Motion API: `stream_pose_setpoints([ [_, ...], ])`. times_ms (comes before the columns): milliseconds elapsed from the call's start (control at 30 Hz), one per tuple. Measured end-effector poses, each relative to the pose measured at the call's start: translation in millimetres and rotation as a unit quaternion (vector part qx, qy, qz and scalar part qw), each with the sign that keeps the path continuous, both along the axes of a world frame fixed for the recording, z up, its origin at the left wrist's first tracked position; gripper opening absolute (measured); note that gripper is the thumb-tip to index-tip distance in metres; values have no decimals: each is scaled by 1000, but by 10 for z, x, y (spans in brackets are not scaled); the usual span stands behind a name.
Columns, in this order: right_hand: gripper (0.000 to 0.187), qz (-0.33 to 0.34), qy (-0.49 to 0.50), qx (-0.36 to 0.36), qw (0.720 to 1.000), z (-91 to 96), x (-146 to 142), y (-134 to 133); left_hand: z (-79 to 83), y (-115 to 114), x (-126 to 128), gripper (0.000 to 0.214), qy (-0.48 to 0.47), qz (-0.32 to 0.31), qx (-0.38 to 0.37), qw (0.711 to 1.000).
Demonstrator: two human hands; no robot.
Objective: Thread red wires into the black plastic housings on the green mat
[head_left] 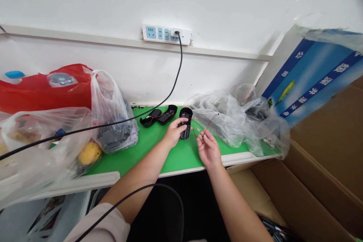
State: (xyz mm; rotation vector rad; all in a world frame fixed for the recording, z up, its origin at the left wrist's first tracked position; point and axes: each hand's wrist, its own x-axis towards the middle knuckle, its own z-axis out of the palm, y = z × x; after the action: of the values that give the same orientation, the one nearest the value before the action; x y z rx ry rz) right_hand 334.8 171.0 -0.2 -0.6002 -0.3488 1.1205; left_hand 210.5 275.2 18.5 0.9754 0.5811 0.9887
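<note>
My left hand [176,133] grips a black plastic housing [185,133] by its left side, thumb and fingers over its open face, above the green tabletop [181,157]. To the right of it, my right hand [209,147] pinches a thin wire [211,121] in red and dark strands, with a small part at the fingertips too tiny to name. The wire's free end points up and to the right. Behind my left hand lie two more black housing pieces [167,115], open, with thin red wires between them.
Clear plastic bags [227,121] with dark parts crowd the right. On the left stand a white bag [110,113], a red bag [68,94] and a bag holding a yellow fruit [90,152]. A black cable [173,87] hangs from the wall power strip [166,34]. A cardboard box [320,181] stands at lower right.
</note>
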Motion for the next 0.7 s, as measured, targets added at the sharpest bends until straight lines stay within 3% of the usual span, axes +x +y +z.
stream_pose_setpoints([
  [200,28,3,-9,0,1000,3,-12,-4,25,-10,-5,54,-29,9,34,999],
  [700,24,27,-8,16,999,0,-26,-10,47,-32,-11,44,-22,-18,47,998],
])
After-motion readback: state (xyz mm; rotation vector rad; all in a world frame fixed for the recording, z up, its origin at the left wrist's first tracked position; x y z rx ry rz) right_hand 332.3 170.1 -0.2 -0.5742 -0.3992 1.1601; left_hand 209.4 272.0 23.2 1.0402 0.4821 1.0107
